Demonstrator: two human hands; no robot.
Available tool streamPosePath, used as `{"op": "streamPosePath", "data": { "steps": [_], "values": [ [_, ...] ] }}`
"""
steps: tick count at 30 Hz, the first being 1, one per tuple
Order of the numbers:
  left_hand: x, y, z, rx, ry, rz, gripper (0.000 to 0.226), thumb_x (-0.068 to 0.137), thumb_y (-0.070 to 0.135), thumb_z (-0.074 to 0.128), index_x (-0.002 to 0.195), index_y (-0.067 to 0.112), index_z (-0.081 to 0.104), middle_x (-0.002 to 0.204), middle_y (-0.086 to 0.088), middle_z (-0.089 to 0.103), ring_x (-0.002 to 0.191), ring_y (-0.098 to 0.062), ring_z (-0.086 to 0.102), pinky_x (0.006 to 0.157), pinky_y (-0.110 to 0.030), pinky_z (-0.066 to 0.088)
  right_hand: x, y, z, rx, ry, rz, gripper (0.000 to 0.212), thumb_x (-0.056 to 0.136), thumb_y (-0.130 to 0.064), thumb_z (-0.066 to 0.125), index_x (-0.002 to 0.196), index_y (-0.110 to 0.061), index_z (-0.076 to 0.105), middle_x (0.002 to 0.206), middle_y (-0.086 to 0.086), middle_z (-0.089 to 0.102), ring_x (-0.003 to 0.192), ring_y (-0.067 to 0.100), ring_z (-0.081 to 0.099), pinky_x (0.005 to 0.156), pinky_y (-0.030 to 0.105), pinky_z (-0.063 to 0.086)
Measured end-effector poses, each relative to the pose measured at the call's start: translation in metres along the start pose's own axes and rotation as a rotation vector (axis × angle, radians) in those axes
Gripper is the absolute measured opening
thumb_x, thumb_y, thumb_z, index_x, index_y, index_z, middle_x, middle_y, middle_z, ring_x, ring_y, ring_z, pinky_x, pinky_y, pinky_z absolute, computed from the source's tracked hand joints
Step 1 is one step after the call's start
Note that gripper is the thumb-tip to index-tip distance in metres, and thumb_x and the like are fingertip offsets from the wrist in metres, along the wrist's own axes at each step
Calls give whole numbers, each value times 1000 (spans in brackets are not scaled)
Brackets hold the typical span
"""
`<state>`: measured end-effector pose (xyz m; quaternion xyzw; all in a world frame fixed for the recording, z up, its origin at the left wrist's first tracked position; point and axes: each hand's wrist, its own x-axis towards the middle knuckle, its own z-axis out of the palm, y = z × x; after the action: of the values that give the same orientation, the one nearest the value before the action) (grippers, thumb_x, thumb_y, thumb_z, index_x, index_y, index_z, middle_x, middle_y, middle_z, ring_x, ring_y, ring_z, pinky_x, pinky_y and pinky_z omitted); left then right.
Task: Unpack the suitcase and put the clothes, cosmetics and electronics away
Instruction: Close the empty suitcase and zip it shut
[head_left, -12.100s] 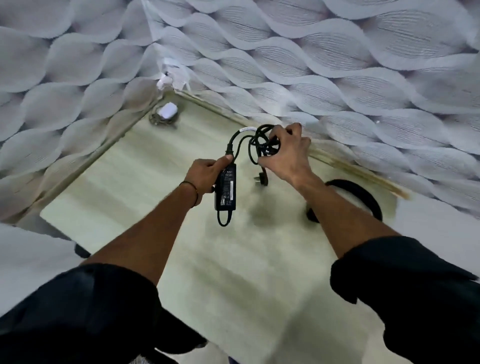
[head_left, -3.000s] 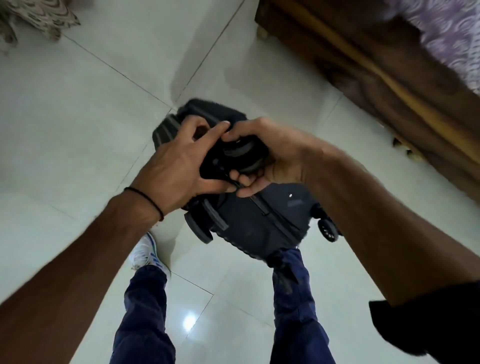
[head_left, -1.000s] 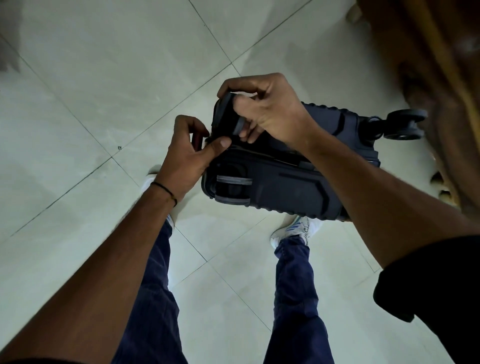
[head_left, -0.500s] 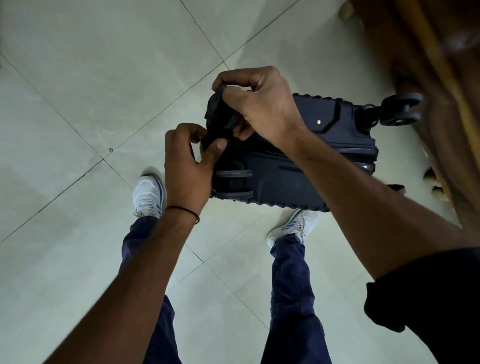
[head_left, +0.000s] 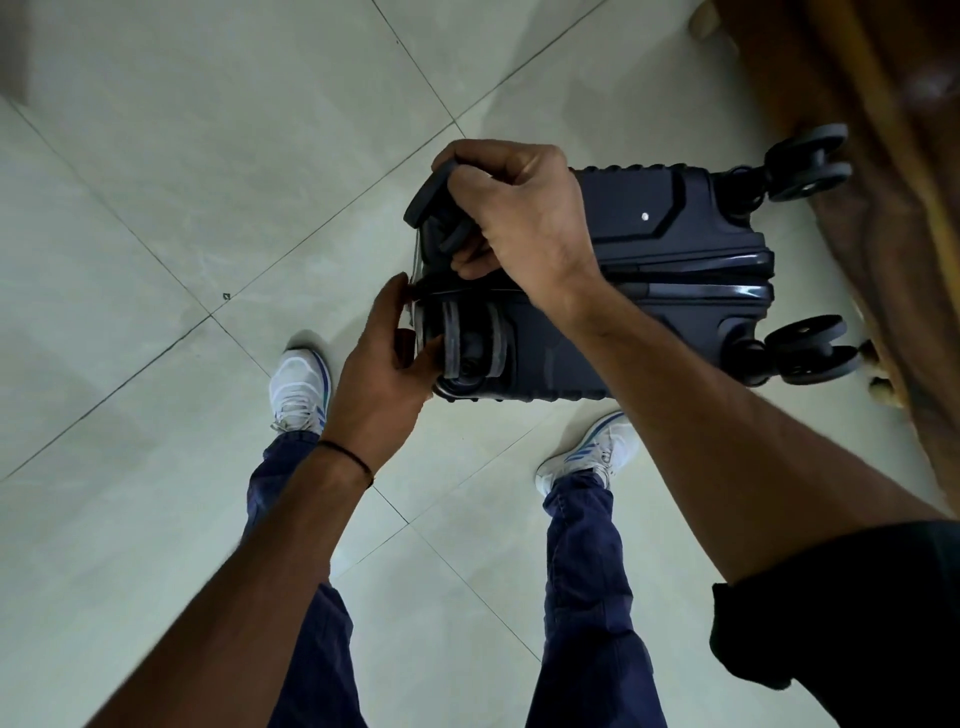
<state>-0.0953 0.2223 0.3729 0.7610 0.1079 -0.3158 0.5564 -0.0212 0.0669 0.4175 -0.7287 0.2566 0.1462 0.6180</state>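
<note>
Both grips are on the suitcase (head_left: 675, 270), which is held off the floor (head_left: 208, 156) at centre frame, its underside turned up and its shell looking closed along the seam. Half a second ago it sat smaller and higher in the frame; now it is nearer, and the two wheels at right show fully. The right hand (head_left: 519, 208) stays clenched round the upper wheel (head_left: 423, 200). The left hand (head_left: 379, 374) has dropped from pinching at the seam to cup the corner, thumb against the lower wheel (head_left: 467, 348). To my eye the unpacking is done, and the case is being steadied for stowing.
</note>
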Motion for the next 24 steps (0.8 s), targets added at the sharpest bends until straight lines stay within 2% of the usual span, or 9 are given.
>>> {"op": "streamPosePath", "data": {
  "steps": [2,4,6,8,10,15,18,21,24],
  "values": [
    [1,4,-1,40,-42,13,54,88,22,58,137,39,42,57,15,46,58,-15,41,55,-26,40,-1,2,3,36,-9,11,35,90,-6,50,74,-19,78,74,26,67,56,46,60,52,55,58],
    [2,1,2,59,-51,32,56,85,19,59,136,38,44,55,16,47,57,-15,41,58,-29,42,1,4,6,85,15,35,34,91,-7,51,76,-19,78,73,24,68,54,36,60,53,55,59],
    [-7,-12,9,90,-35,76,59,84,8,63,137,29,46,70,19,58,63,-11,52,69,-22,46,11,5,6,129,74,49,27,91,-11,52,90,-14,79,71,19,71,55,27,65,55,49,62],
    [-28,-32,20,148,-49,78,61,82,7,70,137,23,48,94,16,62,85,-3,60,82,-15,44,25,0,2,189,152,66,26,93,-12,53,107,-7,75,70,13,72,56,23,67,56,43,62],
    [-51,-50,30,137,-68,45,63,81,8,75,137,20,50,117,13,60,107,2,56,92,-13,41,37,-6,-4,233,185,84,23,95,-10,54,108,-7,73,66,10,72,55,23,68,56,41,62],
    [-47,-57,42,192,-12,102,38,78,18,75,113,11,61,95,17,50,76,7,48,68,-6,35,35,-3,-14,206,87,72,21,93,-7,53,95,-7,74,73,14,69,55,24,65,57,42,62],
    [-24,-39,39,164,-38,132,40,77,22,71,115,16,61,92,16,49,68,2,47,66,-6,35,28,1,-19,183,42,91,20,95,-10,54,97,-12,74,81,18,72,55,24,65,57,40,61],
    [-4,-28,33,121,-32,172,43,79,6,76,114,23,59,91,16,49,72,7,48,67,-6,36,20,4,-17,128,-12,109,25,95,-13,55,111,-10,74,84,19,75,54,23,65,55,39,60],
    [10,-29,27,64,-26,104,43,76,-1,77,107,24,61,81,15,50,66,2,48,65,-14,39,7,7,-9,56,-71,92,22,95,-13,55,102,-12,76,78,22,72,53,26,63,53,50,61]
  ]
}}
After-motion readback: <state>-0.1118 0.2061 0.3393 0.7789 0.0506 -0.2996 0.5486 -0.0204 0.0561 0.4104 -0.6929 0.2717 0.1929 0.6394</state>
